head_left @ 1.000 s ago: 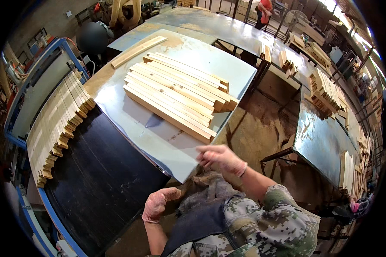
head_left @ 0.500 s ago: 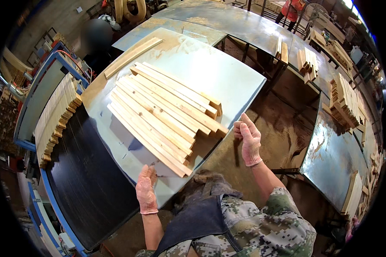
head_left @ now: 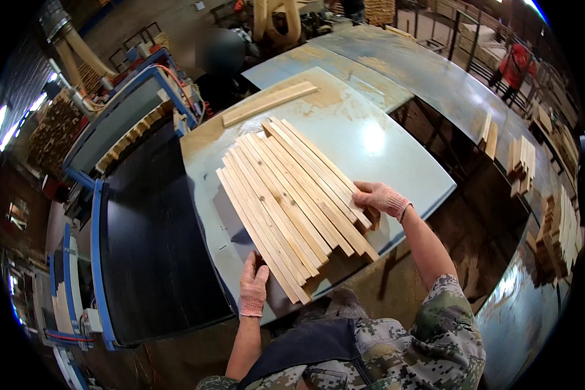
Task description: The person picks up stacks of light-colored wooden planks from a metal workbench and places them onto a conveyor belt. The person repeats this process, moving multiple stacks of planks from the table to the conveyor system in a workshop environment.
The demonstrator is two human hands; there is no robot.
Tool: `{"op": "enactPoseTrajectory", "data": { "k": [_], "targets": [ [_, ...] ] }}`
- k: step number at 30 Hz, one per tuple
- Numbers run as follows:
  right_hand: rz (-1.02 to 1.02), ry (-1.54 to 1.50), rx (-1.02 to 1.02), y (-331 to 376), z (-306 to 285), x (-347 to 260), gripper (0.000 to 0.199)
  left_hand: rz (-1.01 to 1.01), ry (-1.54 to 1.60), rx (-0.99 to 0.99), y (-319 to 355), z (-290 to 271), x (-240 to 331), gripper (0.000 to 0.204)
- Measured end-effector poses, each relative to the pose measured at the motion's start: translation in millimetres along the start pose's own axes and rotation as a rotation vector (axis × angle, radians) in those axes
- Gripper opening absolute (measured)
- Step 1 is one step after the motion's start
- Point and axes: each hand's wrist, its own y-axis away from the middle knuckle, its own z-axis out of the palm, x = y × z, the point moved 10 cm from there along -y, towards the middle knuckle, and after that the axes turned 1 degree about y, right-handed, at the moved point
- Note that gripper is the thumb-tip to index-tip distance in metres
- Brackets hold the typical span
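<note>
A row of pale wooden strips (head_left: 283, 201) lies side by side on a grey-topped table, their near ends uneven. My right hand (head_left: 385, 199), in a pinkish knit glove, is at the right edge of the row, its fingers bent around the outermost strips near their close end. At the row's left edge my left hand (head_left: 253, 286), gloved alike, stands with fingers stretched and thumb apart, next to the outer strip. Whether it touches the wood I cannot tell. Another single strip (head_left: 270, 104) lies apart at the table's far side.
Left of the grey table (head_left: 409, 153) is a machine with a black conveyor belt (head_left: 153, 260) and blue frame, strips (head_left: 133, 136) at its far end. Metal tables with strip stacks (head_left: 558, 231) curve along the right. A person in red (head_left: 515, 68) stands far right; another person (head_left: 221, 52) is beyond the table.
My right hand has moved from beyond the table edge onto the right side of the strips. My left hand has come up alongside the left edge. The strips on the belt have moved farther into the machine.
</note>
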Motion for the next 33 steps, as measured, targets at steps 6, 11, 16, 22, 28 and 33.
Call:
{"op": "enactPoseTrajectory", "data": {
  "k": [6, 11, 16, 22, 28, 33],
  "targets": [
    [0.06, -0.448, -0.106, -14, -13, 18, 0.057, 0.014, -0.053, 0.021, 7, -8, -11, 0.062],
    [0.079, 0.323, 0.447, -29, -62, 15, 0.055, 0.032, -0.019, -0.041, -5, 8, 1, 0.058],
    [0.213, 0.041, 0.246, -30, -35, -6, 0.056, 0.045, -0.042, -0.056, -7, 1, -1, 0.057],
    [0.237, 0.48, 0.047, -37, -21, 1, 0.06, 0.025, -0.006, -0.075, -9, 9, 6, 0.059],
    [0.266, 0.374, 0.132, -82, -3, -23, 0.074, 0.011, 0.032, -0.118, -17, 5, 11, 0.062],
    [0.33, 0.462, 0.264, -102, 28, -52, 0.076, -0.072, -0.038, -0.129, -27, 14, 10, 0.07]
  ]
}}
